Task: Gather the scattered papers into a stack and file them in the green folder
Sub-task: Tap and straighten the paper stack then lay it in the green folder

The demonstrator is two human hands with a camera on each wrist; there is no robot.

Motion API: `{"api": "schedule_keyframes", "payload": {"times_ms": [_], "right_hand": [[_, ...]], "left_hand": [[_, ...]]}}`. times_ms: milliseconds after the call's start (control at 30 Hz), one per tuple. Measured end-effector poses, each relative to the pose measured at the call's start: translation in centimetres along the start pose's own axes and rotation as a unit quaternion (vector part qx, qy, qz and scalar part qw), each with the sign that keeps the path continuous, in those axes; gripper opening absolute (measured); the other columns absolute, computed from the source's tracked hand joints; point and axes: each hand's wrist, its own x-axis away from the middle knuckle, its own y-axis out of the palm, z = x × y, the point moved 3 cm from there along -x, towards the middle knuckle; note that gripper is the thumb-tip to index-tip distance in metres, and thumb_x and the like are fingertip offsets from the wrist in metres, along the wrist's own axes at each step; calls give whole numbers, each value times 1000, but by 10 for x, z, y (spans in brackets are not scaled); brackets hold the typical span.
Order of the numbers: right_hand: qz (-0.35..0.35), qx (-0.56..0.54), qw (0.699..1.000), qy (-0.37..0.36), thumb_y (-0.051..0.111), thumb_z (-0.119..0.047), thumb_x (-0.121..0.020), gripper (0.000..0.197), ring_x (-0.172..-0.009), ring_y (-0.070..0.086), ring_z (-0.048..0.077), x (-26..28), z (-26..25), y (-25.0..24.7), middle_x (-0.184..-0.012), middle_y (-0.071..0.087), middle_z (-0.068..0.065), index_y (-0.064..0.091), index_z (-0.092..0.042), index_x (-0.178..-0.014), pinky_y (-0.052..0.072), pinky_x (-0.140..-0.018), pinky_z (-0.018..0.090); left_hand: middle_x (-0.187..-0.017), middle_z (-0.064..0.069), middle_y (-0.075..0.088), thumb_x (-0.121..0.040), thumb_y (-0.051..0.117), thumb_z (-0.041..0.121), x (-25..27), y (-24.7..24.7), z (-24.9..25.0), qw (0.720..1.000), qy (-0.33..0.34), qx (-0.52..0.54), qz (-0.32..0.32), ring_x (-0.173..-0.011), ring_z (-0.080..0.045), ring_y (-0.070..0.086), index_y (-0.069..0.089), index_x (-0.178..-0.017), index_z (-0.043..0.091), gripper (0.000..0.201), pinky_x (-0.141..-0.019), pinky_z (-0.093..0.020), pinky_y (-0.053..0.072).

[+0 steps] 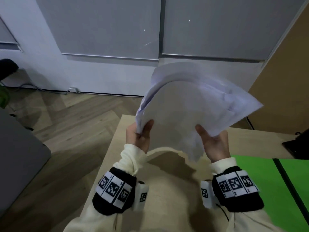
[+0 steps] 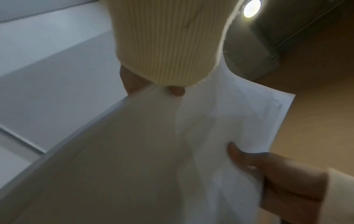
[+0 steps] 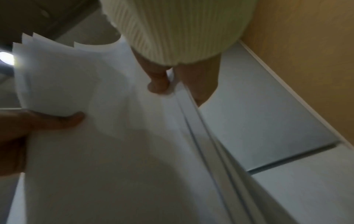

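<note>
A loose stack of white papers (image 1: 187,104) is held up in the air above the pale wooden table (image 1: 167,195), its top curling away from me. My left hand (image 1: 138,136) grips the stack's left edge, thumb on the near face. My right hand (image 1: 214,144) grips the right edge, thumb also on the near face. The sheets (image 3: 80,72) are uneven, with staggered corners showing in the right wrist view. In the left wrist view the papers (image 2: 153,159) fill the frame, with my right hand (image 2: 272,174) on them. The green folder (image 1: 267,190) lies open on the table at the right.
A dark flat object (image 1: 296,146) lies at the table's right edge, beyond the folder. A tan board (image 1: 284,77) stands to the right. Grey wall panels (image 1: 108,27) and a wood floor (image 1: 66,124) lie ahead and left. A grey surface (image 1: 18,148) is at far left.
</note>
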Motion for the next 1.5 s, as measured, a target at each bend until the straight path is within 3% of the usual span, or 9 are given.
{"api": "schedule_keyframes", "payload": {"times_ms": [200,300,467,633,800,900,1067,1233,1500], "right_hand": [[34,-36,999,23,74,-5,-75,23,-68,62,-21,8,16,7,-66,70,-30,64,-25,-79,45,-63,-1],[7,-38,996,82,77,-7,-72,23,-64,62,-19,10,30,8,-78,66,-21,64,-24,-82,46,-57,-1],[-28,-10,996,90,76,-10,-74,25,-87,66,7,0,29,14,-88,66,-16,64,-31,-81,49,-80,23],[-17,-41,999,11,72,0,-76,28,-71,64,-15,-7,5,11,-73,72,-20,67,-27,-84,50,-68,5],[-48,-10,997,56,79,-3,-67,28,-72,69,-7,13,30,-2,-75,75,-17,70,-21,-86,51,-66,9],[-50,-7,996,76,81,-1,-64,31,-69,68,-9,21,42,-3,-73,74,-21,68,-25,-80,52,-63,8],[-86,-16,992,92,81,-1,-65,32,-81,71,3,24,46,-4,-83,77,-11,71,-22,-86,55,-71,15],[-97,-14,991,97,80,-3,-66,37,-88,70,2,25,51,-8,-90,77,-11,70,-23,-95,54,-74,15],[-84,-23,991,100,81,-10,-66,35,-88,69,-2,18,40,-3,-90,73,-10,68,-25,-95,53,-71,13]], "left_hand": [[-77,7,61,-81,68,5,11,9,1,996,33,-51,-58,-67,8,58,63,-93,19,20,-65,-2,44],[-99,-2,65,-76,75,11,4,7,-14,995,-44,-48,-72,-97,-14,62,63,-111,8,38,-85,-19,50],[-94,-3,69,-67,80,28,-19,-4,-20,989,-139,29,-37,-102,-22,66,65,-89,23,27,-83,-26,48],[-66,29,70,-55,67,51,-25,-5,16,995,-49,72,-40,-70,16,63,61,-78,37,28,-65,-1,48],[-65,17,68,-37,66,81,-13,-9,-3,989,-109,90,-36,-60,6,62,64,-71,31,61,-65,-7,49],[-57,15,63,-75,67,47,-6,-4,3,986,-118,108,39,-48,13,58,66,-77,19,29,-51,2,44],[-50,9,48,-64,79,44,-23,-2,18,986,-79,60,135,-38,5,44,52,-50,21,38,-43,-3,36],[-65,1,63,-66,81,30,-35,-2,-6,987,-113,-3,114,-61,-9,58,66,-65,18,19,-59,-20,46],[-94,3,70,-67,77,40,-33,-1,-19,995,-84,36,28,-85,-2,64,70,-89,22,30,-73,-9,47]]}}
